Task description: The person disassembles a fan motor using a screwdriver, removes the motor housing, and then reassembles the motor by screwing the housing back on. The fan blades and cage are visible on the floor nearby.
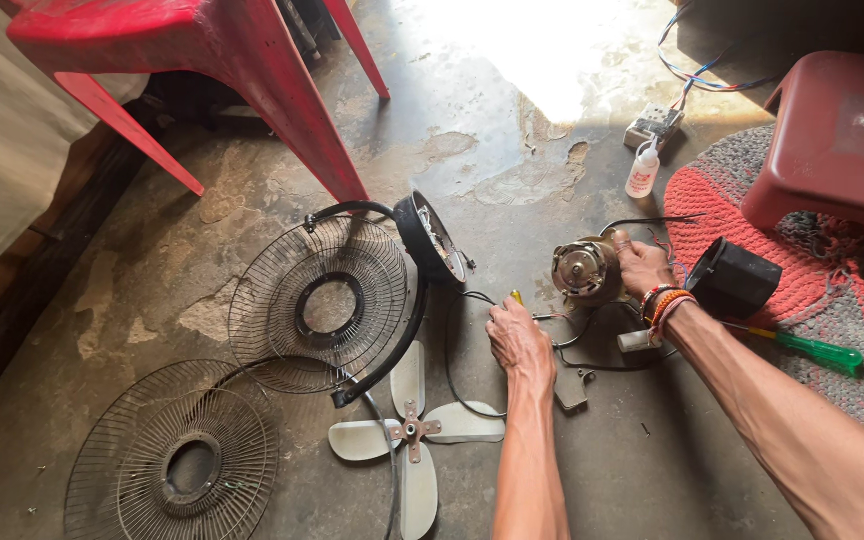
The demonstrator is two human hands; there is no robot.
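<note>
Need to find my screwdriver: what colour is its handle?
Green, translucent; the screwdriver lies on the rug, head view.

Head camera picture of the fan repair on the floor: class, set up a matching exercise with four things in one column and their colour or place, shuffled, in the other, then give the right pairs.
Things:
1. Fan blade
2. Screwdriver
3. Small bottle
4. Fan motor

Colour or place:
A. Green handle, lying on the rug
B. Under the right hand
C. White with a red label, standing near the bright patch of floor
D. Pale, lying flat between the wire guard and the left hand

Pairs: 1-D, 2-A, 3-C, 4-B
</note>
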